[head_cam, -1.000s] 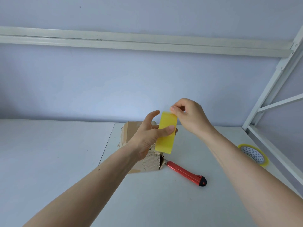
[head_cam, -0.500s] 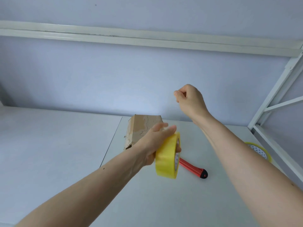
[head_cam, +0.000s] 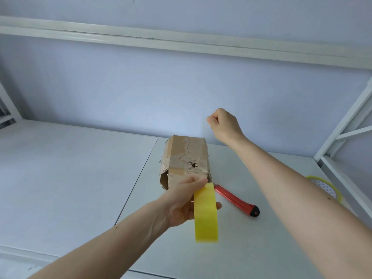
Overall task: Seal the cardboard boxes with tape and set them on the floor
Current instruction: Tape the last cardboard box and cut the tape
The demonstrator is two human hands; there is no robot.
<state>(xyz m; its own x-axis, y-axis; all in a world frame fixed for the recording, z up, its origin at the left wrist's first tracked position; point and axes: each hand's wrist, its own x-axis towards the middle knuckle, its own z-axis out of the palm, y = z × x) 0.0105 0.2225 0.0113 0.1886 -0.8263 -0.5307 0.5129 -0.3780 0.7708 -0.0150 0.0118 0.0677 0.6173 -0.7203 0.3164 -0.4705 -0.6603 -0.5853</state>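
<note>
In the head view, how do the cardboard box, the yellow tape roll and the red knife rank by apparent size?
1. Cardboard box, largest.
2. Yellow tape roll, held up by the left hand; it is nearer the camera, so its true size is unsure.
3. Red knife, smallest.

On the table (head_cam: 60, 188), the cutter (head_cam: 236, 200) lies right of the box (head_cam: 187, 158), second roll (head_cam: 324, 186) farther right.

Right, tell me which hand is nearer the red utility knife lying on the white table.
Left. The left hand, gripping the yellow tape roll, sits just beside the red utility knife. The right hand is raised well above and beyond it.
</note>
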